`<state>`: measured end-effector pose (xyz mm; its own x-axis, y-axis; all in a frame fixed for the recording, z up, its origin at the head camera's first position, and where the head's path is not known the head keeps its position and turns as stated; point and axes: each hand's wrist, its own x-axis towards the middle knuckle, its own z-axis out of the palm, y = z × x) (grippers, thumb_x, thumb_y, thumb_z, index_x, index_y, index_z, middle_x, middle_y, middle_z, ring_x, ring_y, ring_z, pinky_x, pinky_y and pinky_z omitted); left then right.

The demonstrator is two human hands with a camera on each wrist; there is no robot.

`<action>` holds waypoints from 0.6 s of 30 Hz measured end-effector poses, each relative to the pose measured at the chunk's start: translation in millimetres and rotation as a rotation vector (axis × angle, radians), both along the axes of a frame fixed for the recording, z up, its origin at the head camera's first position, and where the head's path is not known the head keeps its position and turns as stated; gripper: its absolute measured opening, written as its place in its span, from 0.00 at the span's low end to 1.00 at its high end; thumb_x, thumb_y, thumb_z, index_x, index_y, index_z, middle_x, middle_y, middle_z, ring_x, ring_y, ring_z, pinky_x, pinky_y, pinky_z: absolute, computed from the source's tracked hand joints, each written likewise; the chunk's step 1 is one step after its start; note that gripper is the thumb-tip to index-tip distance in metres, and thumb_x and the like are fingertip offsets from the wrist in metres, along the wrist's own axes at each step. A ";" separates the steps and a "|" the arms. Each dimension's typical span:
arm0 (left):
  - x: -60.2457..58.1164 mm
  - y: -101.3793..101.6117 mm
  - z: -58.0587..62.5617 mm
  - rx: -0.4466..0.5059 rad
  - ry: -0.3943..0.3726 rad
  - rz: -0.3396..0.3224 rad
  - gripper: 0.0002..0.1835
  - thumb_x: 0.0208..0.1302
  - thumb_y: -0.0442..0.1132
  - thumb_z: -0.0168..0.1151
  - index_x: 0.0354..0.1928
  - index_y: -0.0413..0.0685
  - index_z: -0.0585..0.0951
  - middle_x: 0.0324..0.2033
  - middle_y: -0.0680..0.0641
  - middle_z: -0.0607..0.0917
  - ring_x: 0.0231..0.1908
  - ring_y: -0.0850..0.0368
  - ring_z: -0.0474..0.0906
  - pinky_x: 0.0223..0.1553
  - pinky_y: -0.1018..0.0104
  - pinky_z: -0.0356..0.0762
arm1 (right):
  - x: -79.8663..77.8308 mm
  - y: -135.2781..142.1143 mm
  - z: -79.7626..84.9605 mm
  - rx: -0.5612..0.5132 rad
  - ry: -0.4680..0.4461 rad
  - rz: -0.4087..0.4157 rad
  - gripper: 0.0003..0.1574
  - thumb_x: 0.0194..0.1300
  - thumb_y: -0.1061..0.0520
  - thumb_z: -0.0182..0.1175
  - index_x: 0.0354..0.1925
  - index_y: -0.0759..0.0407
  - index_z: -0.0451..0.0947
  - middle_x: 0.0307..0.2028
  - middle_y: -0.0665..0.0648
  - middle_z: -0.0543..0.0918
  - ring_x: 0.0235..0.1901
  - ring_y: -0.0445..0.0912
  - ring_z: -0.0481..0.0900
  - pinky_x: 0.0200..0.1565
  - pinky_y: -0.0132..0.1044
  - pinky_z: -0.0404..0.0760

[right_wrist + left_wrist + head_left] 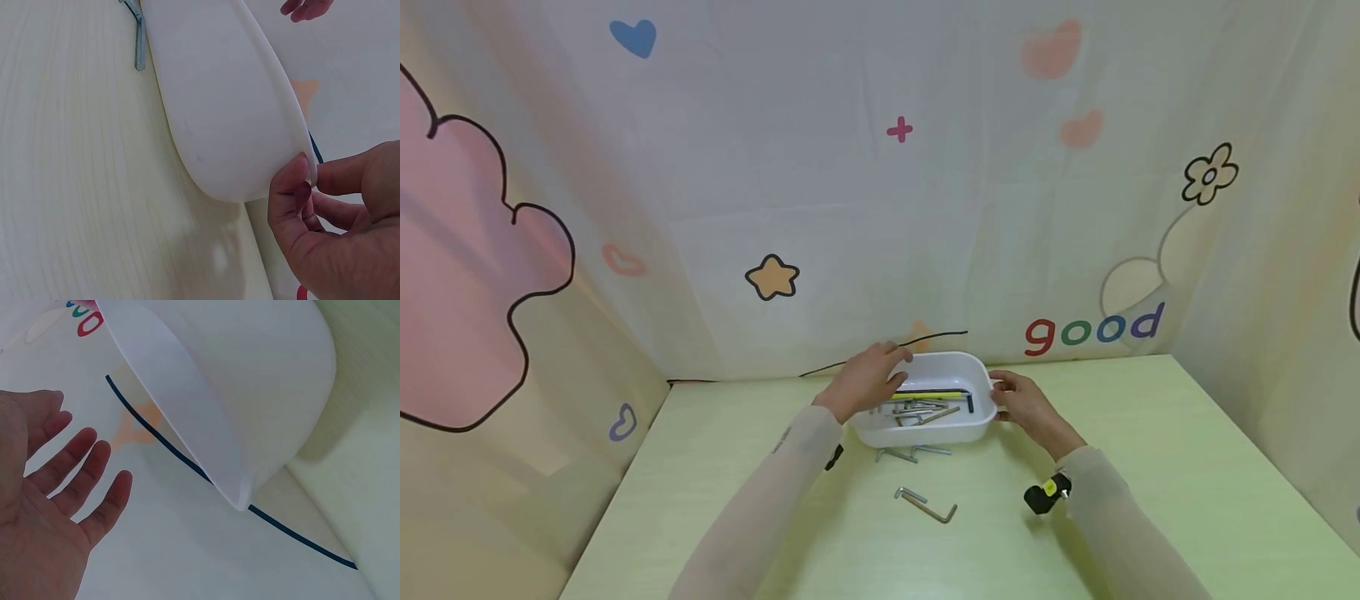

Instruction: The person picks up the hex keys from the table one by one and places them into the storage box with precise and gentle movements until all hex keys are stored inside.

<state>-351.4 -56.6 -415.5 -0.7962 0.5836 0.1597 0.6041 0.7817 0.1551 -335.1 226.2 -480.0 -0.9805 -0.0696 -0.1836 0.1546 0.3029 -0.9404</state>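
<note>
White tray (925, 435) sits on the tabletop (857, 542), long axis running side to side; right hand (1028, 408), the nearer, pinches its right rim; left hand (865, 382), fingers loosely spread, hovers by its left end.

Worktop (1000, 550): pale yellow-green, finely streaked with wood grain. Tray (925, 435): plain glossy white. Inside it, a long rod (936, 395) of bright yellow edged in black, silver-grey hex keys (913, 412) and, at right, a short black piece (970, 405). Nearest key (925, 505): dull bronze. Sleeves (760, 517): plain cream; the right wrist device (1041, 497), black with a yellow patch. From where I stand, the far curtain (850, 167) is off-white, printed with a blue heart (635, 38), coral-pink hearts (1052, 50), a magenta cross (900, 129) and a black-outlined orange star (772, 277). Right: lettering (1112, 328) in red, green, blue and purple. Left: a pink cloud shape (460, 250), bordered black.
</note>
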 end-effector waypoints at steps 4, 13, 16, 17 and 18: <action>7.1 0.1 2.1 -0.015 0.046 -0.026 0.17 0.73 0.45 0.55 0.60 0.53 0.76 0.57 0.50 0.79 0.53 0.54 0.76 0.53 0.60 0.81 | 1.1 -1.3 0.6 0.000 0.002 0.004 0.29 0.73 0.63 0.47 0.70 0.64 0.62 0.51 0.63 0.69 0.48 0.53 0.74 0.46 0.39 0.85; 21.0 -2.0 0.8 -0.053 0.162 -0.092 0.17 0.72 0.46 0.57 0.59 0.54 0.77 0.57 0.51 0.79 0.52 0.56 0.78 0.54 0.63 0.80 | 1.6 -1.4 0.4 -0.012 0.018 0.010 0.28 0.73 0.64 0.47 0.70 0.65 0.62 0.50 0.63 0.69 0.47 0.52 0.74 0.45 0.38 0.85; 24.7 -4.9 0.2 -0.055 0.181 -0.107 0.16 0.71 0.45 0.57 0.59 0.53 0.78 0.55 0.52 0.79 0.50 0.57 0.78 0.53 0.62 0.80 | 1.1 -1.3 0.2 -0.014 0.013 0.005 0.28 0.73 0.64 0.47 0.69 0.64 0.62 0.51 0.63 0.69 0.48 0.53 0.74 0.43 0.35 0.84; 26.0 -6.1 0.1 -0.055 0.185 -0.111 0.17 0.71 0.45 0.57 0.59 0.53 0.77 0.54 0.52 0.79 0.50 0.57 0.78 0.53 0.61 0.80 | 1.1 -1.4 0.4 -0.012 0.012 0.005 0.28 0.73 0.64 0.47 0.69 0.64 0.62 0.51 0.63 0.69 0.48 0.53 0.74 0.43 0.35 0.84; 27.6 -7.1 0.3 -0.055 0.189 -0.114 0.17 0.71 0.45 0.58 0.59 0.53 0.77 0.54 0.52 0.79 0.50 0.56 0.78 0.53 0.61 0.80 | 0.7 -1.4 0.3 -0.012 0.014 0.007 0.28 0.73 0.64 0.47 0.70 0.64 0.62 0.51 0.63 0.69 0.48 0.53 0.74 0.43 0.35 0.84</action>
<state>-323.7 -63.7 -415.3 -0.6834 0.6802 0.2651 0.7034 0.7107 -0.0102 -334.4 224.8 -479.6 -0.9824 -0.0787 -0.1694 0.1397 0.2925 -0.9460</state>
